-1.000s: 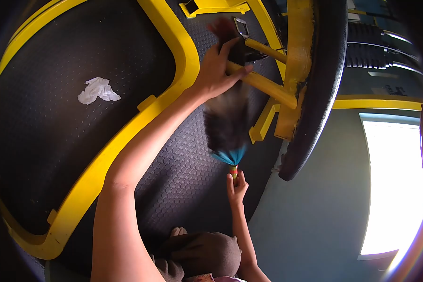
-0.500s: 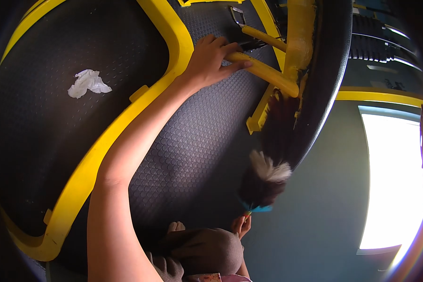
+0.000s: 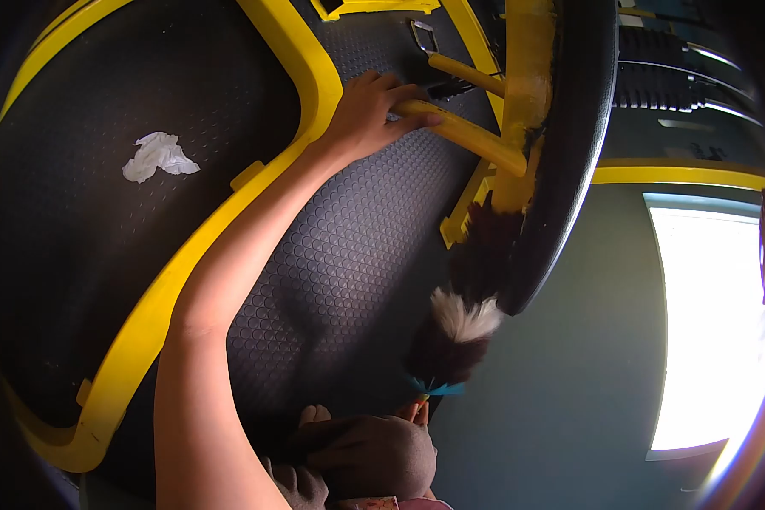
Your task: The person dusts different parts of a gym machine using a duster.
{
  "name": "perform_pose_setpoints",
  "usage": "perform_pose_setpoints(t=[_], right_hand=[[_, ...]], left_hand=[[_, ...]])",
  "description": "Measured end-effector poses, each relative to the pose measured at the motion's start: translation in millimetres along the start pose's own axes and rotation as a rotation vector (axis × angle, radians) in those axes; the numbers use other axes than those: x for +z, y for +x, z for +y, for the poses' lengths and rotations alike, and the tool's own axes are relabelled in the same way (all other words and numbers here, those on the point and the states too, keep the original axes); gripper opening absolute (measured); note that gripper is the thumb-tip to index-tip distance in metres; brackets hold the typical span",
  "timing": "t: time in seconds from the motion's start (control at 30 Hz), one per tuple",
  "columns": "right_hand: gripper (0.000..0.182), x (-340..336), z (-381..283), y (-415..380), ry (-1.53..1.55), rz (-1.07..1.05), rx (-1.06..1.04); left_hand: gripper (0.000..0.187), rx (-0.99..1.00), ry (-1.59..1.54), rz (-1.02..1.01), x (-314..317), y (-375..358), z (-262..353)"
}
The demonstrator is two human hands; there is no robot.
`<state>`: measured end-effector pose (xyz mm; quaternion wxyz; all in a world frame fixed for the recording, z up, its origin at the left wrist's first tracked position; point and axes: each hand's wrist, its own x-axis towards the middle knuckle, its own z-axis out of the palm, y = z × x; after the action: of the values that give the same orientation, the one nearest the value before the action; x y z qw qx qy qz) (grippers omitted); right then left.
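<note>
My left hand (image 3: 372, 115) reaches up with its fingers wrapped round the end of a yellow metal bar (image 3: 472, 140), thumb along the near side. The bar joins a yellow upright post (image 3: 527, 93) beside a long black padded cushion (image 3: 569, 161). Low down, my right hand (image 3: 416, 414) is closed on the handle of a feather duster (image 3: 450, 344), partly hidden behind my knee. The duster has dark brown feathers, a white band and a turquoise collar. Its feather tip lies against the lower end of the post, next to the cushion.
A yellow frame (image 3: 157, 314) curves along the left, with a crumpled white tissue (image 3: 159, 157) on the black surface beyond it. Textured black matting (image 3: 331, 246) covers the floor. A metal carabiner (image 3: 423, 36) hangs near a second yellow bar (image 3: 467, 75). A bright window (image 3: 705, 323) is at right.
The duster and my right hand have moved a little left and down, with the feathers now lower on the post. My left hand keeps its hold on the bar; the view has shifted slightly.
</note>
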<state>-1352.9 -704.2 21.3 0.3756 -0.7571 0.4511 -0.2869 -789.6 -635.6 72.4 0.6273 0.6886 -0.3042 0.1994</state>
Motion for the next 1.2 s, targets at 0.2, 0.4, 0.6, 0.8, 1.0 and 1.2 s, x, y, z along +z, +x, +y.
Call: perform_pose_setpoints(t=[0.2, 0.4, 0.6, 0.8, 1.0, 1.2], right_hand=[[0.02, 61, -89, 42, 0.027, -0.055, -0.078], [0.013, 9, -54, 4, -0.134, -0.001, 0.058], [0.016, 27, -75, 25, -0.403, -0.015, -0.397], [0.018, 96, -188, 37, 0.102, -0.23, -0.097], [0.025, 167, -280, 73, 0.371, -0.429, 0.065], [0.028, 234, -348, 106, 0.414, -0.514, -0.082]], left_hand=[[0.03, -0.015, -0.027, -0.005, 1, 0, 2], [0.03, -0.032, -0.076, -0.083, -8, 0, 6], [0.037, 0.064, -0.264, -0.043, -15, -2, -6], [0.036, 0.004, -0.25, -0.051, -16, -4, -6], [0.035, -0.061, -0.354, -0.11, -31, -3, 4], [0.033, -0.043, -0.281, -0.07, -21, -4, -6]])
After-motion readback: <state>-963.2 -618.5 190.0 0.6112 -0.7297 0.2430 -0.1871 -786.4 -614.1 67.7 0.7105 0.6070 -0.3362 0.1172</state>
